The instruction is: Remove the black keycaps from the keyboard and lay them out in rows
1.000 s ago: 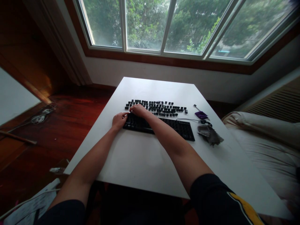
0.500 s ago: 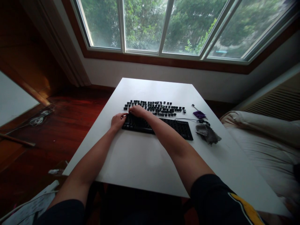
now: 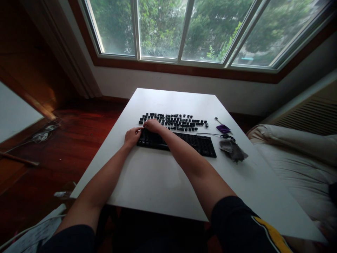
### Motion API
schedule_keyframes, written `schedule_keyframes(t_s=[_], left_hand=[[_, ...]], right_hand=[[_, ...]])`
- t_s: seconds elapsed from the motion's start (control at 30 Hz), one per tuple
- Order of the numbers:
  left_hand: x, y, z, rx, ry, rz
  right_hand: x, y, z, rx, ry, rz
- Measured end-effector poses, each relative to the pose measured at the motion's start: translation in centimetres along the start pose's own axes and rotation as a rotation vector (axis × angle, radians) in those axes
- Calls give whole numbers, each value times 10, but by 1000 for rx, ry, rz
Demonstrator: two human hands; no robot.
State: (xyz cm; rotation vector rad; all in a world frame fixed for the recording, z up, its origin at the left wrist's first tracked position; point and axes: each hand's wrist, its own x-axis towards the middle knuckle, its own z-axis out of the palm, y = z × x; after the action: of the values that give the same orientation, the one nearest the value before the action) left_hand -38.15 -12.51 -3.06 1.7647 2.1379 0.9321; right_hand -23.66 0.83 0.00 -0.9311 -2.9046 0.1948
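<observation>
A black keyboard lies on the white table, tilted slightly down to the right. My left hand is curled at its upper left corner, fingers bent against that end. Just beside it, my right hand reaches over the same corner with its fingers pinched together. Whatever is between those fingertips is too small to make out, and the hand covers part of the keyboard. Behind the keyboard, loose black keycaps are spread out in uneven rows, several of them close to my right hand.
To the right lie a crumpled grey cloth, a purple cloth and a small brush-like tool. The keyboard's black cable runs toward them. A window stands beyond the white table, a padded seat to the right.
My right hand and forearm have shifted slightly to the left, above the keyboard's corner. My left hand stays practically where it was.
</observation>
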Motion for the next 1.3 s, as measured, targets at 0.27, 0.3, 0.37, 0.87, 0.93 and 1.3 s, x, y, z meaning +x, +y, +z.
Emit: schedule_keyframes(t_s=[0.27,0.3,0.37,0.87,0.93,1.3], left_hand=[[-1,3,-2,3,3,-1],[-1,3,-2,5,2,-7],[-2,4,-2,7,0,-16],[-1,2,-5,-2,-19,-20],[-1,1,-5,-4,-17,-21],[-4,5,-3,7,-1,-17]], right_hand=[[2,-1,-3,26,-7,43],[1,-2,-4,28,-2,47],[-1,-3,-5,31,19,59],[-56,-4,-17,269,326,-19],[-72,-9,-16,270,303,-48],[-124,-27,3,395,278,-132]])
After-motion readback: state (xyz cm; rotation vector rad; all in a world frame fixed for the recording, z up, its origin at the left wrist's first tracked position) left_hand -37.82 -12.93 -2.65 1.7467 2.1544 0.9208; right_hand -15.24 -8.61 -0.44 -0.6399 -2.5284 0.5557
